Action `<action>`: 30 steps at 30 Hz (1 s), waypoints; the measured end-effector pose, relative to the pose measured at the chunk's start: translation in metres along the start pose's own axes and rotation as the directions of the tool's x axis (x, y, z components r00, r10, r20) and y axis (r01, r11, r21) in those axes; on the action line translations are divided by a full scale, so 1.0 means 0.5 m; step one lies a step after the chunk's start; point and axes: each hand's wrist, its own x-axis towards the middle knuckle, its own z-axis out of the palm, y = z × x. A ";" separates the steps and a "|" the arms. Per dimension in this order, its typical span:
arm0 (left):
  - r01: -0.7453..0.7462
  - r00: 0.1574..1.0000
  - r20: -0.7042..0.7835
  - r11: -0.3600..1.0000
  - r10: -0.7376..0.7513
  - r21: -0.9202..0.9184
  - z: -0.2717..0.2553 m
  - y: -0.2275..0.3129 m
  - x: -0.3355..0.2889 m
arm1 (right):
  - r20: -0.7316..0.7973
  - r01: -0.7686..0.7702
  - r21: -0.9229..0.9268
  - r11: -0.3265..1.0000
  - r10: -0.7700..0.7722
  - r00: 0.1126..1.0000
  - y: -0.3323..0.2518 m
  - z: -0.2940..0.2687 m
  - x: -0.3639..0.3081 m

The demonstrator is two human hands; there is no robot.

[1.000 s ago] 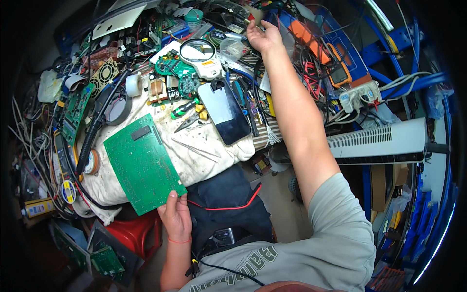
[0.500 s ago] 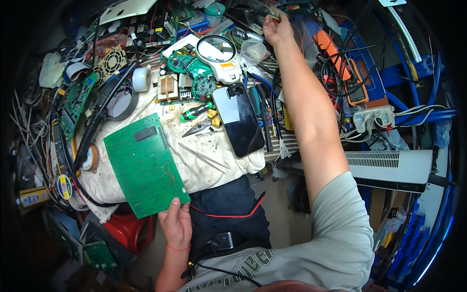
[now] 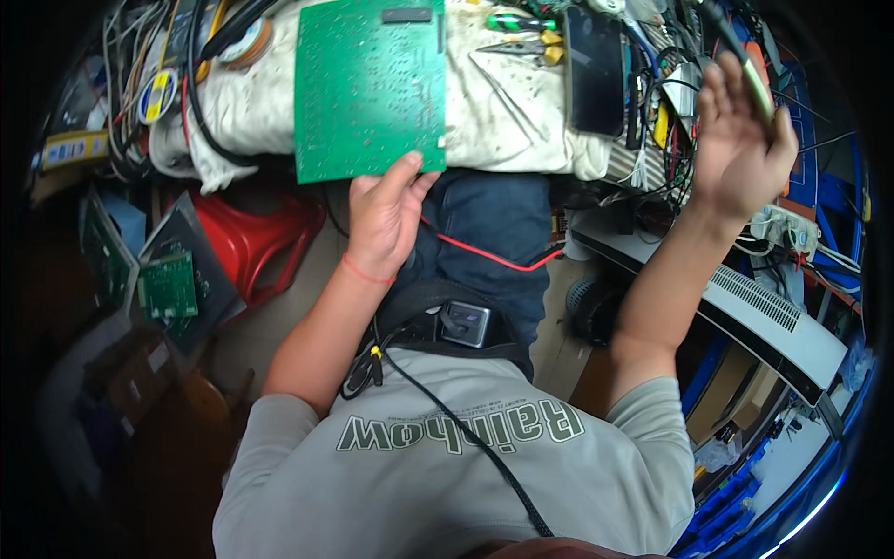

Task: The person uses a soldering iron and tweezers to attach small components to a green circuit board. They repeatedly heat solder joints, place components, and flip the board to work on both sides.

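Observation:
My left hand pinches the near right corner of a large green circuit board, thumb on top and fingers beneath. The board is over a white cloth, its solder side up, with a dark chip at the far end. Raised at the right, my right hand has its palm turned up. Between its thumb and fingers is a slim pen-shaped tool, pale at the near end and dark farther up; blur hides its exact kind. Right of the board lie tweezers, yellow-handled pliers and a green-and-black screwdriver.
A dark phone lies at the cloth's right side. Cables and a solder spool crowd the left. Below the bench are a red stool and more boards. A white slatted unit stands at right.
My right hand has come back from the far bench toward me, now with the pen-shaped tool visible in it. My view has tilted down; my left hand keeps the board, which is turned straighter.

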 end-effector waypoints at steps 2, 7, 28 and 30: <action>0.014 1.000 0.027 1.000 -0.014 -0.005 0.001 0.000 0.001 | -0.096 -0.096 0.140 0.986 0.110 0.989 0.054 0.063 -0.112; 0.018 0.999 0.037 1.000 -0.018 -0.013 -0.001 0.000 0.005 | -0.276 -0.089 0.150 0.985 0.128 0.953 0.216 0.163 -0.287; 0.006 0.998 0.056 0.998 -0.003 -0.063 -0.013 -0.009 0.014 | -0.047 0.021 -0.751 0.660 -0.086 0.995 0.323 0.264 -0.392; 0.007 0.998 0.057 0.997 -0.003 -0.071 -0.012 -0.010 0.013 | -0.039 0.013 -0.776 0.631 -0.068 0.997 0.320 0.264 -0.391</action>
